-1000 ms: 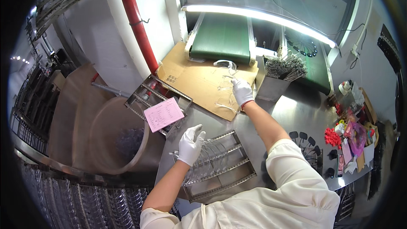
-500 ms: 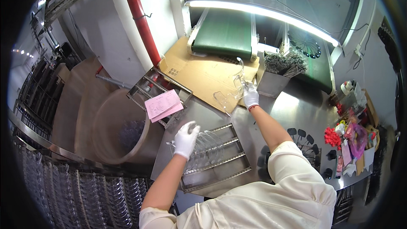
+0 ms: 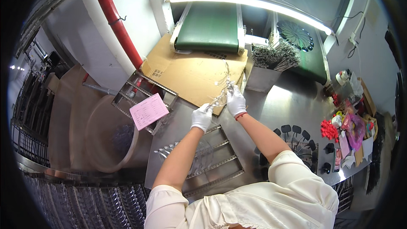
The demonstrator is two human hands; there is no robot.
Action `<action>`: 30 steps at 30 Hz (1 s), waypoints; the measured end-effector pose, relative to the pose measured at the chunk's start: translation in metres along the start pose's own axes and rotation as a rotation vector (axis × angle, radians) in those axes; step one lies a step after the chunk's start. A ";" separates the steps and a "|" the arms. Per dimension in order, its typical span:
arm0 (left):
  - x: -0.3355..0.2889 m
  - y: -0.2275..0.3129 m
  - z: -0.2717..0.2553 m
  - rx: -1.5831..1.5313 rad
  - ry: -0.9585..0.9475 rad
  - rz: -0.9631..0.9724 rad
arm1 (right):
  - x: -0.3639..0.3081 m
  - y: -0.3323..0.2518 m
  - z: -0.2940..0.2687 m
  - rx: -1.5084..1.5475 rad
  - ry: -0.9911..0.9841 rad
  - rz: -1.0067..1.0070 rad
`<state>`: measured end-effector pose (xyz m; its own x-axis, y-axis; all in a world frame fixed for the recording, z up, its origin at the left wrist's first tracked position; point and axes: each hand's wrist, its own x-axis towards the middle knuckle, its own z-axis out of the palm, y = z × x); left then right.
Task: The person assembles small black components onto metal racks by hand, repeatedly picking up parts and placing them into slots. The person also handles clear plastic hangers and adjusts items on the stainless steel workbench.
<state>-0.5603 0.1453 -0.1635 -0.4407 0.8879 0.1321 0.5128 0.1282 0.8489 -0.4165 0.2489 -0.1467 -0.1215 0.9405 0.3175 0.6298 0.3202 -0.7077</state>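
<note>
My left hand (image 3: 202,118), in a white glove, is closed on one end of a clear plastic piece (image 3: 220,100) that looks like an eyewear part. At its other end, my right hand (image 3: 235,101), also gloved, has its fingers closed around clear plastic. A thin clear part (image 3: 227,68) sticks up beyond the right fingers; whether it belongs to the same piece I cannot tell. Both hands are over the near edge of the cardboard sheet (image 3: 182,74). Below my left forearm, a metal slotted rack (image 3: 232,160) holds several clear curved pieces (image 3: 204,154) in a row.
Beyond the cardboard ends a green conveyor belt (image 3: 207,29). A metal bin (image 3: 261,79) of wire-like parts stands right of it. Pink paper (image 3: 148,111) lies on another rack at left, above a large round tub (image 3: 91,133). Dark lens-like parts (image 3: 296,133) stand at right.
My left hand has left the rack and moved up and right to the clear plastic beside my right hand. The piece lying on the cardboard is now lifted between them. The view has shifted slightly.
</note>
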 end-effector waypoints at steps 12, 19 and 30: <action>0.045 -0.040 -0.034 -0.966 -0.233 -0.670 | 0.022 -0.010 -0.050 1.106 -0.094 0.223; 0.045 -0.053 -0.039 -0.849 -0.254 -0.866 | 0.014 -0.145 -0.158 0.782 0.265 -0.353; 0.034 -0.003 -0.111 -0.181 0.223 -0.208 | 0.000 -0.254 -0.240 1.094 0.228 -0.528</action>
<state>-0.6579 0.1260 -0.1046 -0.6819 0.7304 0.0383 0.2651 0.1981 0.9437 -0.3920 0.1400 0.1844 0.0393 0.6607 0.7496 -0.4418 0.6844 -0.5800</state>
